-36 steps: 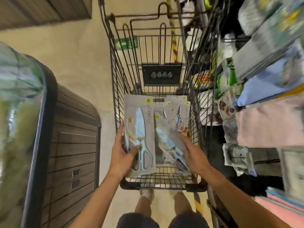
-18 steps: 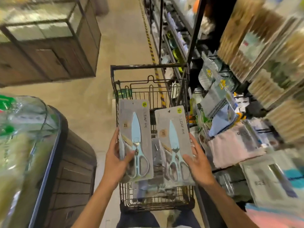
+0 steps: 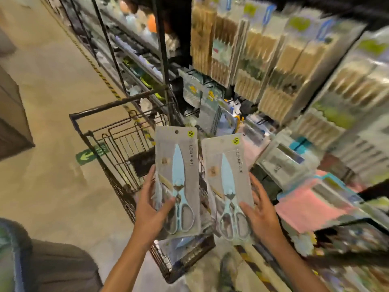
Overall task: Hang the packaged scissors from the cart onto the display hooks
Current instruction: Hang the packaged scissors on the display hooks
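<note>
I see two scissor packs held up side by side over the cart (image 3: 117,131), near each other but apart, both upright with the blades pointing up. The left pack (image 3: 179,178) is a grey card with pale blue scissors and a yellow sticker by its hang hole at the top. My left hand (image 3: 150,207) holds it by the lower left edge, thumb curled across the front near the handles, fingers behind; that grip is pinching the card. The right pack (image 3: 228,186) looks the same and tilts slightly left. My right hand (image 3: 260,211) holds its lower right edge, thumb on the front beside the handles, fingers along the edge and back, likewise pinching.

Below them another pack (image 3: 185,245) lies in the near end of the cart, partly hidden. The cart is black wire, standing on a beige floor (image 3: 52,175) with a green arrow sign (image 3: 90,153). To the right stands the display rack (image 3: 263,60), blurred, hung with rows of packaged goods; pink cloths (image 3: 305,205) lie on a lower shelf
</note>
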Tool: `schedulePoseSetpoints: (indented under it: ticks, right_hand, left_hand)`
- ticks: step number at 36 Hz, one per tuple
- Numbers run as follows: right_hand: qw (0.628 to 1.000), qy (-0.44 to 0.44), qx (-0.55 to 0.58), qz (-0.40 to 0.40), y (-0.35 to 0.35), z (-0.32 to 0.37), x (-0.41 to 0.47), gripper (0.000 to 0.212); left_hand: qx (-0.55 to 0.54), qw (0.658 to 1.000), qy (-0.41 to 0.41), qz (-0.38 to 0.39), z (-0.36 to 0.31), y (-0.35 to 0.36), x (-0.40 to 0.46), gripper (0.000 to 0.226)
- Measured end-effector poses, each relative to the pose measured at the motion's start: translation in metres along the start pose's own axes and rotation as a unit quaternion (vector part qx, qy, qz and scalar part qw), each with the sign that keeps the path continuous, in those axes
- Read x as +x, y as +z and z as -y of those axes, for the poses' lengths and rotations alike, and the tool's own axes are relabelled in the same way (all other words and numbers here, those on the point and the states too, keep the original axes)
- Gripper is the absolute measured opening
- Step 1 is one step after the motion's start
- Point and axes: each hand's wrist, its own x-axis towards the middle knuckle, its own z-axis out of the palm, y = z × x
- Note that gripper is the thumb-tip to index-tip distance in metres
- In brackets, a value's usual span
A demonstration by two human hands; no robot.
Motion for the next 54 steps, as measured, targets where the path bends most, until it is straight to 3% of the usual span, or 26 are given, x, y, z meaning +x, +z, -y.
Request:
schedulePoseSetpoints:
  ticks: [9, 24, 41, 54]
  right_hand:
    - [0.987, -0.003, 0.007, -0.159, -0.069, 0.001, -0.085, 0.068]
    - [0.948, -0.033, 0.046, -0.312, -0.221, 0.008, -0.285, 0.068]
    - [0.887, -0.059, 0.014, -0.458, -0.352, 0.000, -0.510, 0.069]
    - [0.843, -0.063, -0.027, -0.533, -0.402, 0.013, -0.543, 0.070]
  left_hand:
    - [-0.001, 0.991, 0.009, 0.132, -0.022, 0.074, -0.028, 0.087]
    - [0.010, 0.943, 0.121, 0.310, -0.060, 0.240, -0.168, 0.087]
    - [-0.005, 0.890, 0.124, 0.440, -0.095, 0.376, -0.369, 0.092]
    - [-0.022, 0.851, 0.155, 0.502, -0.127, 0.447, -0.402, 0.093]
